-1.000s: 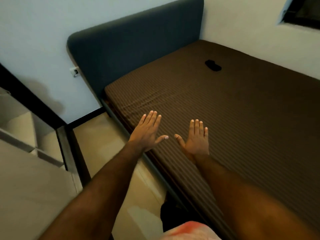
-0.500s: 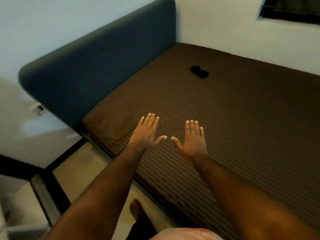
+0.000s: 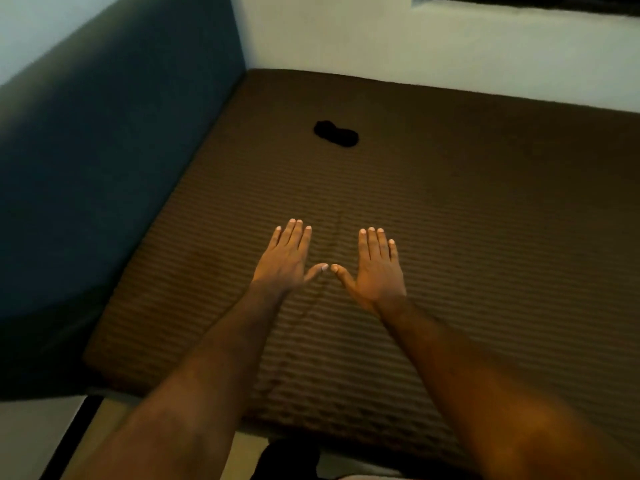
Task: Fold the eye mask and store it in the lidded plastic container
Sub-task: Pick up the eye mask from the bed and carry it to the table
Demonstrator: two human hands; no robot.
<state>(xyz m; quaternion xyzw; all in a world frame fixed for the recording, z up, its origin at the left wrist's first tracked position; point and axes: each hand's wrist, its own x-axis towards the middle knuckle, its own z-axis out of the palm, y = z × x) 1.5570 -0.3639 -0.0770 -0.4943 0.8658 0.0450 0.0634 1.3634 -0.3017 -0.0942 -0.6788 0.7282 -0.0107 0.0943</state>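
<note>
Both hands empty, palms down, fingers flat and extended, held out over the near part of the mattress. Left hand and right hand sit side by side, thumb tips almost meeting, neither gripping anything.

Eye mask lies flat on the mattress, black, unfolded as far as I can tell. It is well apart from both hands, on the far side of them, toward the wall and nearer the headboard side. Its long axis runs roughly across the view, tilted slightly down to the right, so it is about crosswise to the reach direction.

The mask sits almost straight ahead of the gap between the hands. Left hand looks marginally nearer; judgement only, the difference is small. The next move likely needs a forward reach over the mattress before any fold.

Lidded plastic container not in view. No brands, labels or readable writing anywhere.
</note>
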